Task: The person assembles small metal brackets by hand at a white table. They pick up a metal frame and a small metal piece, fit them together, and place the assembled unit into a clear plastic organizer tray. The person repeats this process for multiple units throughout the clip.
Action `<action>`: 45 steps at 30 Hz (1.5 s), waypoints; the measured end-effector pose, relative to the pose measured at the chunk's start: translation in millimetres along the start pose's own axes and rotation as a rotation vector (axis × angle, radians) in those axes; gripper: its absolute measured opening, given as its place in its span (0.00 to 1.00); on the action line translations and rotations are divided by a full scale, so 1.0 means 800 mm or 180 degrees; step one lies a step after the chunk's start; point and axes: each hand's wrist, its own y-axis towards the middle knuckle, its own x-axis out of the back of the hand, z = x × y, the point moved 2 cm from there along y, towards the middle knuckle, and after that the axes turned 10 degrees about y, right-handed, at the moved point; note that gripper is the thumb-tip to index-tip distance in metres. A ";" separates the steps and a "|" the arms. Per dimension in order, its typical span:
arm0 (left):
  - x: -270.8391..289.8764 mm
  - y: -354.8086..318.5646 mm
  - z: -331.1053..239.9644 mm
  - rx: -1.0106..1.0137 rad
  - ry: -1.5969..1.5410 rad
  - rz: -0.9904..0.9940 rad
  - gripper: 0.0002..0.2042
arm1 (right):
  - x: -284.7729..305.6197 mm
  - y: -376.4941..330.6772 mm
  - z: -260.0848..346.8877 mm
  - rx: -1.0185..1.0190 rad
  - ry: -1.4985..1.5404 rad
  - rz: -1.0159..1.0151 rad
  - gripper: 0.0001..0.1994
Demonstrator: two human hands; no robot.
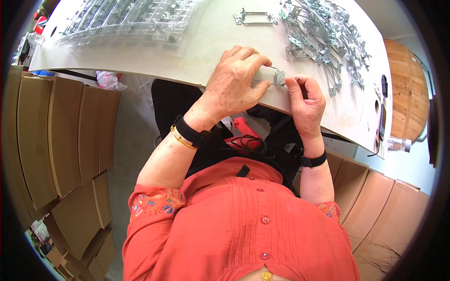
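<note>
Over the table's near edge, my left hand (239,77) grips a thin metal bracket with rods (279,77), its fingers and thumb closed around the rod end. At the bracket's right end my right hand (307,100) is pinched, thumb against curled fingers; anything tiny between those fingertips is hidden. Farther back on the white table (220,51) lies a similar rectangular metal frame (255,18), with two thin rods joining its end plates. A heap of such metal brackets (328,42) spreads across the right side, beyond my right hand.
Clear plastic trays (131,23) holding rows of metal parts are at the table's back left. Cardboard boxes (65,136) stand at left, and more boxes (375,201) at right. Past the table's right edge are a round wooden board (405,89) and a clear container (398,144).
</note>
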 end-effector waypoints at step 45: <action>0.006 0.008 -0.016 0.0333 0.0033 0.0485 0.19 | -0.003 0.006 0.002 0.0579 0.0066 -0.0051 0.06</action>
